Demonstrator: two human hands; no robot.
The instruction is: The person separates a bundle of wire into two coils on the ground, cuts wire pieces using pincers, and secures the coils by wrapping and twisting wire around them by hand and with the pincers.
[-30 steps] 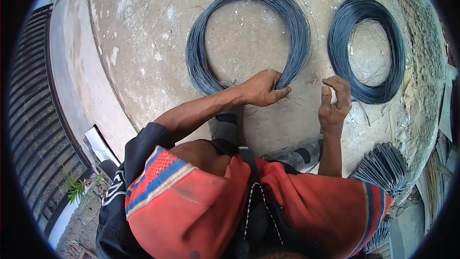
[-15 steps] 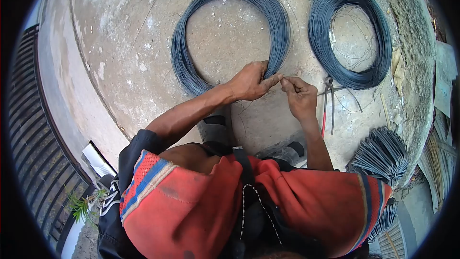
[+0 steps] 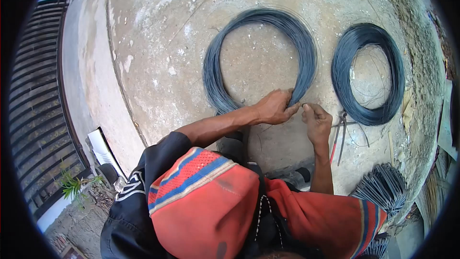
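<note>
A large coil of dark wire (image 3: 215, 74) lies on the concrete in front of me. My left hand (image 3: 277, 108) is closed around its near right side, with the thumb stretched toward my right hand. Just right of that thumb, my right hand (image 3: 317, 121) is closed in a pinch, its fingertips almost touching the left thumb. Whatever lies between the right fingertips is too thin to make out. Loose strands run along the coil's outer right edge toward both hands.
A second wire coil (image 3: 342, 74) lies to the right. Below it are pincers (image 3: 339, 134) with one red handle. A bundle of bent metal rods (image 3: 383, 187) sits at the lower right. A dark slatted gate (image 3: 48, 91) stands at the left, near a plant (image 3: 72, 184).
The view has shifted, so the coils and hands appear lower and further right. My left hand keeps its hold on the coil. The right fingers look more curled, still beside the left thumb.
</note>
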